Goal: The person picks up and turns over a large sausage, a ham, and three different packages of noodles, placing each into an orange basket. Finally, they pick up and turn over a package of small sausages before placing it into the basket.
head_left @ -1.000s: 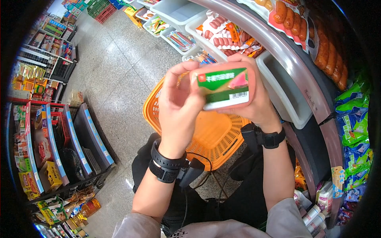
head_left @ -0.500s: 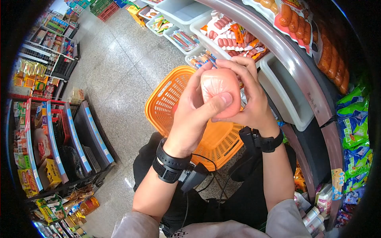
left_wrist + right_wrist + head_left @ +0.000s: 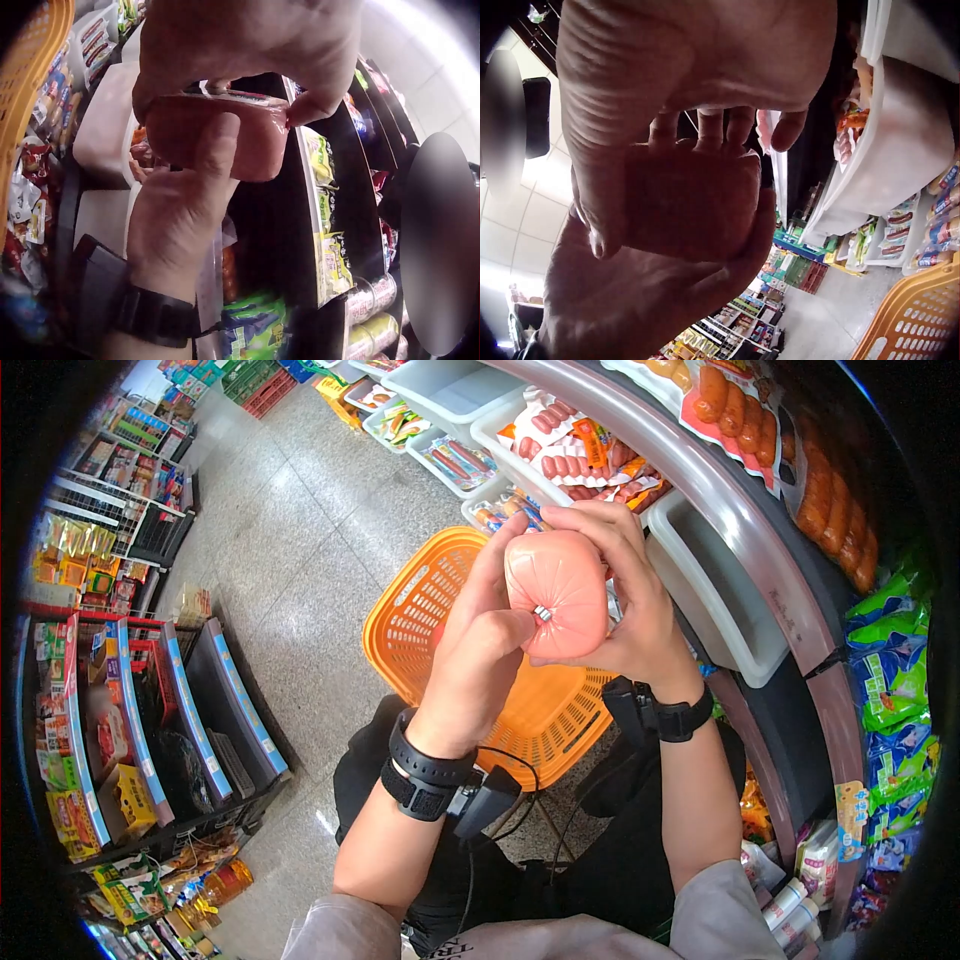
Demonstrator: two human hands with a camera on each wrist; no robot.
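Note:
Both hands hold a thick pink packaged ham (image 3: 565, 575) above an orange basket. Its gathered end, with a small metal clip (image 3: 542, 614), faces up in the head view. My left hand (image 3: 468, 660) grips the ham from the left, the thumb tip beside the clip. Wrapped round the right side is my right hand (image 3: 648, 625). In the left wrist view, the ham (image 3: 259, 150) shows a strip of label along its upper edge, and the right thumb (image 3: 217, 146) lies on its side. The ham's side (image 3: 690, 202) appears dark in the right wrist view.
Below the hands stands the orange basket (image 3: 415, 605). White bins (image 3: 480, 430) of packaged sausages line the shelf front, beside a grey bin (image 3: 700, 575). Bagged goods (image 3: 890, 670) hang at the right. A rack (image 3: 150, 730) stands left across the tiled floor (image 3: 300, 560).
The ham has turned from its green label side to its clipped end facing up. The left thumb has slid off the middle of that end to beside the clip.

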